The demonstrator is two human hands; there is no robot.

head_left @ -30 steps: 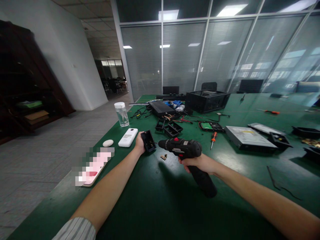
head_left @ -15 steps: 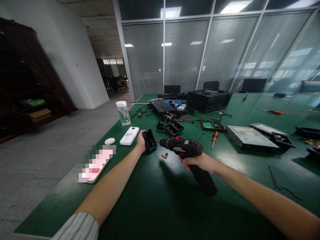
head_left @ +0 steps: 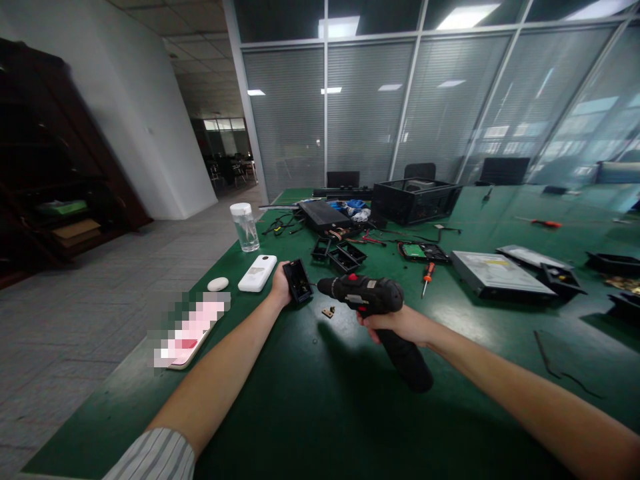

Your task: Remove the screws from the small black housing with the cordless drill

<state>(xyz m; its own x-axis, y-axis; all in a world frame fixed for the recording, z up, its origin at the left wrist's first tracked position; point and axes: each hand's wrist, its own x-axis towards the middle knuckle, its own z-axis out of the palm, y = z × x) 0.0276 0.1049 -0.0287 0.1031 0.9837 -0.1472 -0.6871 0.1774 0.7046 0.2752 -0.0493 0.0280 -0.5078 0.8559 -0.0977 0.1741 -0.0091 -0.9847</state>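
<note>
My left hand (head_left: 283, 285) is closed round the left side of a small black open box (head_left: 299, 280), holding it tilted with its hollow side toward the right. In my right hand (head_left: 395, 323) is a black cordless drill (head_left: 365, 293) with red buttons, gripped by its handle. The drill's chuck points left, and its thin bit reaches to the right edge of the box; whether it touches anything inside cannot be made out. Small brass-coloured pieces (head_left: 329, 312) lie on the green table (head_left: 300, 413) just below the drill's nose.
Beyond my hands lie black plastic frames (head_left: 345, 257), a circuit board (head_left: 420, 251), an orange screwdriver (head_left: 428, 277) and a metal disc drive (head_left: 500, 272). A black computer case (head_left: 417, 200) stands farther back. To the left are a white power bank (head_left: 257, 273), a phone (head_left: 193, 337) and a clear bottle (head_left: 245, 228).
The whole view has shifted very slightly. My hands, the box and the drill keep the same positions relative to each other.
</note>
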